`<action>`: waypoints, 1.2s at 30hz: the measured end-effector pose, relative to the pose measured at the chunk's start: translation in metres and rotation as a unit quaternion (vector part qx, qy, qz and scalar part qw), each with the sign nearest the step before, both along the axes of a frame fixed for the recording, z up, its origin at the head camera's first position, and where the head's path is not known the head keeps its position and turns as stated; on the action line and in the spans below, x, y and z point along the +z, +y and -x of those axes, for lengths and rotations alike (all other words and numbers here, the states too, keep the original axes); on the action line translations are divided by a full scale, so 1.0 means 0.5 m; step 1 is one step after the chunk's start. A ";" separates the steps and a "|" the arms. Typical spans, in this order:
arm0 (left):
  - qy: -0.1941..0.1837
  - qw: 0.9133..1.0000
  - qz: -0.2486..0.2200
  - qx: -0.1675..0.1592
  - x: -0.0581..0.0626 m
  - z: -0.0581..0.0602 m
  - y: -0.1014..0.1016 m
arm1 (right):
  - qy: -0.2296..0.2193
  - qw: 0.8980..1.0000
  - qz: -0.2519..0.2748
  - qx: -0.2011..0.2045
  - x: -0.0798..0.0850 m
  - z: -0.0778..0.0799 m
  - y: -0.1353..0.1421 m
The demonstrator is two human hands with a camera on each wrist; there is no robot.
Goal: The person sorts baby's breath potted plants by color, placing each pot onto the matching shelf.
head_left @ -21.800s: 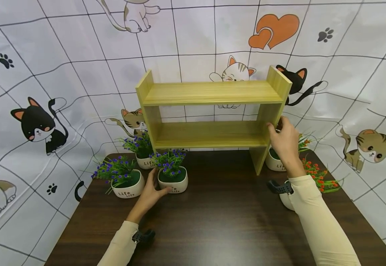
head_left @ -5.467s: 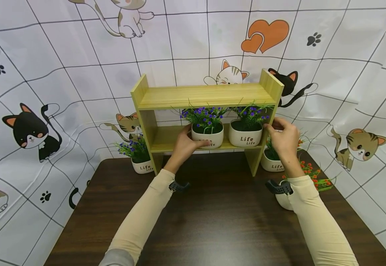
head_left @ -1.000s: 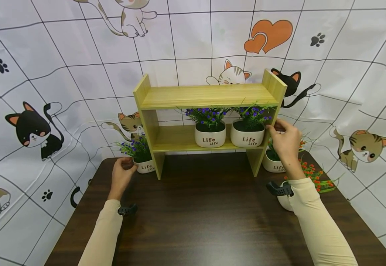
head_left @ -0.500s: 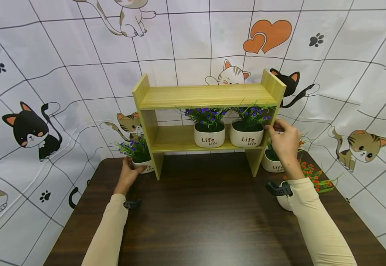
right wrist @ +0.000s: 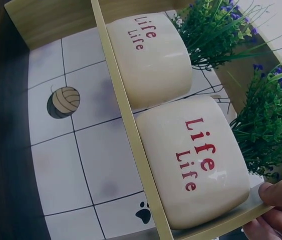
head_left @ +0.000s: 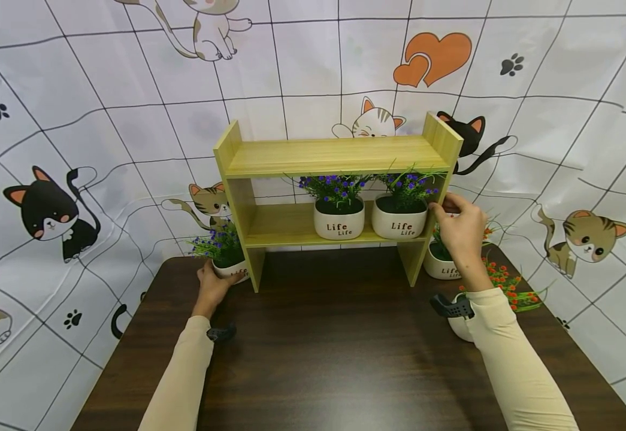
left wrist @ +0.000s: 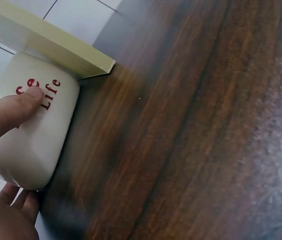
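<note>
- White rounded pot of purple artificial-looking flowers (left wrist: 33, 150) sat low beside the left panel (head_left: 239, 203) of the pale yellow wooden shelf (head_left: 339, 157); whether it touched the dark brown wooden table (head_left: 323, 359) was unclear.
- The left hand (head_left: 213, 288) gripped it, thumb in front, fingers behind, likely for security.
- The right hand (head_left: 462, 230) pinched the right panel (head_left: 443, 140), seemingly steadying the shelf.
- Two matching pots (head_left: 339, 220) (head_left: 399, 221) stood upright on its lower board (head_left: 286, 221), perhaps aligned for neatness.
</note>
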State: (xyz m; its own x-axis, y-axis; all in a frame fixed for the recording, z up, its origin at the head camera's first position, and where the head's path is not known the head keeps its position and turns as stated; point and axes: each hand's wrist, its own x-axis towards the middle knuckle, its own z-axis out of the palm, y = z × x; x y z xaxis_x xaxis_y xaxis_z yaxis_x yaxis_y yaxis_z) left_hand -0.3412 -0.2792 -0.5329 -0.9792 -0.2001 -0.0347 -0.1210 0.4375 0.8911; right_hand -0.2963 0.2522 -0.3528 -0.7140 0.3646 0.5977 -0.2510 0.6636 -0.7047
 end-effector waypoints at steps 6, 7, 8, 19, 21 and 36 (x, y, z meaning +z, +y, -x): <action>0.009 1.000 -0.010 0.006 -0.004 -0.004 0.003 | 0.004 1.000 -0.004 0.001 0.001 0.002 0.002; 0.010 1.000 -0.015 0.006 -0.004 -0.004 0.004 | 0.004 1.000 -0.005 0.001 0.001 0.002 0.002; 0.010 1.000 -0.018 0.005 -0.005 -0.005 0.004 | 0.005 1.000 -0.006 0.001 0.001 0.002 0.001; 0.030 0.997 -0.059 0.028 -0.002 -0.031 0.002 | 0.002 1.000 -0.007 0.001 0.005 0.001 0.001; 0.042 0.996 -0.065 0.039 -0.002 -0.038 0.000 | 0.007 1.000 -0.007 0.003 0.005 0.000 0.000; 0.109 0.978 -0.144 0.100 0.046 -0.123 -0.020 | 0.007 1.000 -0.009 0.012 0.005 -0.003 0.002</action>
State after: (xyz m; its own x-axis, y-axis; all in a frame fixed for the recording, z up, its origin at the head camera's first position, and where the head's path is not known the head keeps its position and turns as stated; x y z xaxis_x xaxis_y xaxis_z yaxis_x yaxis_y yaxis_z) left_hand -0.2798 -0.2889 -0.5097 -0.9117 -0.4016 0.0867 0.0276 0.1506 0.9882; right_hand -0.2946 0.2534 -0.3505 -0.7141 0.3368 0.6138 -0.2762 0.6701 -0.6890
